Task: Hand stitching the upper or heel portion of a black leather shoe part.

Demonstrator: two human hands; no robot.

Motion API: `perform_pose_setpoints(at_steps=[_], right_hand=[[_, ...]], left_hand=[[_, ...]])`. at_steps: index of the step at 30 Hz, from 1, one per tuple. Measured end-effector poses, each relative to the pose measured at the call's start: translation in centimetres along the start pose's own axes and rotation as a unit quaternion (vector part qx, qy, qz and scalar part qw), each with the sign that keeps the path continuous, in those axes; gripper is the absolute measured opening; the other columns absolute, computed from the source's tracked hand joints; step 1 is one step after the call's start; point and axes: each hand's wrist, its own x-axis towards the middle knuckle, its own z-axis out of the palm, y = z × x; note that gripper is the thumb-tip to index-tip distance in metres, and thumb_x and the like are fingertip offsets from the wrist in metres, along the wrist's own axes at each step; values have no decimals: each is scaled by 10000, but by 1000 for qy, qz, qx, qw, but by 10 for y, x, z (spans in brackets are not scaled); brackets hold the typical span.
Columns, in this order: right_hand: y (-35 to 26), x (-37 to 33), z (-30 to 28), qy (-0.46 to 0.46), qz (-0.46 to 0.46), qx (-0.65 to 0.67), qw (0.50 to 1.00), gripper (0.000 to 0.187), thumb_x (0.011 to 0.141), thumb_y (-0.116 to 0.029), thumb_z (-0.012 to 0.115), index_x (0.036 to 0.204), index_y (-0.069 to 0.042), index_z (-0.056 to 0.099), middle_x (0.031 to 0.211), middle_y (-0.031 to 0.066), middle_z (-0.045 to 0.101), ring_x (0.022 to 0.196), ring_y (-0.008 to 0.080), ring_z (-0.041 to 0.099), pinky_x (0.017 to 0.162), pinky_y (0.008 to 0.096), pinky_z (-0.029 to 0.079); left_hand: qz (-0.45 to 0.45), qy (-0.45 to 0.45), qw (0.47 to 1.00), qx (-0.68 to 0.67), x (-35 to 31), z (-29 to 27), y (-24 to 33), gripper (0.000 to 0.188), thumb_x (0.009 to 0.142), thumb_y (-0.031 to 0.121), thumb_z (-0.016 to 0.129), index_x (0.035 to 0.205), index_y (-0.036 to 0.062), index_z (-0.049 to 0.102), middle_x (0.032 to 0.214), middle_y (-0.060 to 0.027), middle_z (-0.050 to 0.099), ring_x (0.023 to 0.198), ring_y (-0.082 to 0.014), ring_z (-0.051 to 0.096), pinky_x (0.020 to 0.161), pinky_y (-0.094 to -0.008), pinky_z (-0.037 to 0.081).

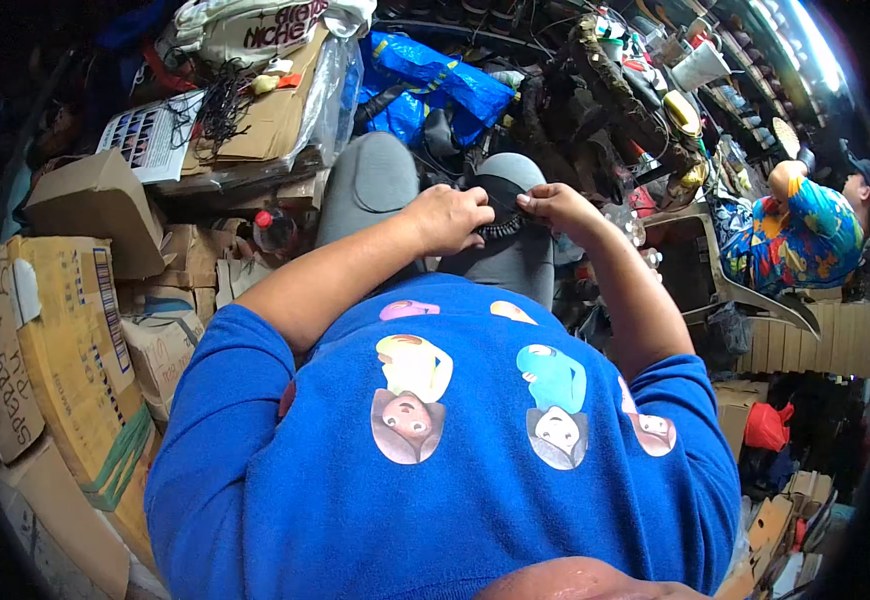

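Over my grey-trousered knees, both hands meet at a small black piece point(500, 192) with a row of light beads or stitches along its lower edge; its exact kind is not clear. My left hand point(452, 217) is closed at its left side, fingers curled and partly hidden. On the other side, my right hand point(561, 210) pinches the edge of the black piece between thumb and fingers. The piece lies against my right knee point(510, 167).
Cardboard boxes point(70, 340) crowd the left side. A red-capped bottle point(275, 230) stands beside my left leg. Ahead lies a blue bag point(435, 85), with a cluttered wooden stand point(635, 110) to its right. Another person in a colourful shirt point(800, 235) is at far right.
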Motion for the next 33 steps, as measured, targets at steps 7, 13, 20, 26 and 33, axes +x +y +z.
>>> perform_pose_setpoints(at_steps=[7,13,20,26,33], right_hand=[[-2,9,23,167,-153,-150,962,327,763,-342,717,826,-31,641,668,55,592,640,188,580,616,322,450],[8,-3,14,16,-98,-80,992,284,790,-270,656,801,11,614,606,122,553,571,179,522,577,351,447],[17,-20,7,7,-183,-56,981,222,786,-167,605,703,28,539,557,105,442,550,126,451,524,338,396],[28,-38,10,8,-155,62,986,310,821,-208,625,641,0,482,608,20,388,599,96,402,527,296,340],[2,-58,-12,61,-96,205,972,248,901,-232,591,762,-27,595,672,-45,509,661,65,488,611,219,394]], left_hand=[[-40,42,996,-74,-5,4,1,309,743,237,701,965,78,557,946,-111,564,771,-337,609,684,-440,492],[-45,66,994,-80,1,10,0,303,730,255,707,933,84,561,859,-114,554,732,-334,591,659,-422,481],[-28,42,993,-111,2,1,-7,269,737,262,711,902,85,595,887,-106,583,759,-326,599,678,-414,481],[-96,88,963,-238,25,-24,-37,155,791,172,678,898,60,683,886,-101,617,839,-246,609,751,-325,478],[-71,-26,945,-318,60,-7,-53,196,784,214,689,917,71,679,910,-90,616,903,-226,596,814,-329,457]])
